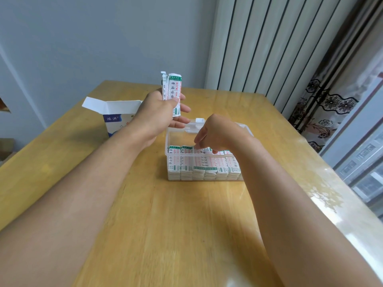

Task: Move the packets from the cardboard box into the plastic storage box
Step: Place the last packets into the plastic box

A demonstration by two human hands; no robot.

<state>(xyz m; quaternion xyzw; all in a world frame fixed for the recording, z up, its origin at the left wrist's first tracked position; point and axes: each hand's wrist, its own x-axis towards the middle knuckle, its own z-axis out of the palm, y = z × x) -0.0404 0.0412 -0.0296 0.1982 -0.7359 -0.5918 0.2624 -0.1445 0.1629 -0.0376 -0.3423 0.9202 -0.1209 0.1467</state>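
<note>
My left hand (159, 112) holds a small upright bunch of white packets (173, 90) with green and red print above the table, thumb pressed on their front. Behind it stands the white and blue cardboard box (116, 119) with its top flaps open. The clear plastic storage box (169, 141) sits mid-table with its lid open, and rows of the same packets (186, 164) stand along its near side. My right hand (217, 133) reaches into the storage box from above, and its fingertips pinch the top of one packet (202, 151) in the row.
The wooden table (165, 214) stretches wide toward me. Its right edge runs beside a patterned curtain (323, 112) and a window. A white ribbed radiator panel (269, 44) stands behind the far edge.
</note>
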